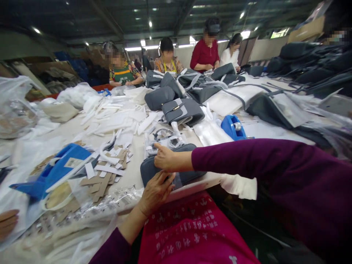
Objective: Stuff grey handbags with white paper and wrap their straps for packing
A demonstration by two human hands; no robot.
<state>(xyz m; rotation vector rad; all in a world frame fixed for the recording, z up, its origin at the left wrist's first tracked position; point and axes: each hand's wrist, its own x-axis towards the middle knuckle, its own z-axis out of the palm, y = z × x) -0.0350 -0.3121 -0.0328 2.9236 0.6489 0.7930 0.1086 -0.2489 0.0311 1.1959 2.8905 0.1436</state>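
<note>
A dark grey handbag (149, 169) lies at the near table edge, partly wrapped in clear plastic. My left hand (155, 192) grips its near edge from below, and my right hand (165, 157) lies across its top with the forefinger stretched out. A white sheet (192, 187) sticks out under the bag toward me. Just beyond my right hand lies a clear bag of coiled straps and white pieces (162, 139). A blue tape dispenser (232, 128) stands further right. Purple sleeves cover both my arms, and a pink printed apron (189, 234) covers my lap.
Another person's hand (8, 223) shows at the far left edge. Cardboard scraps (101, 179), white foam strips (115, 121) and a blue plastic piece (55, 172) cover the left of the long table. Grey handbags (181, 113) lie beyond, with several co-workers (203, 55) across the table.
</note>
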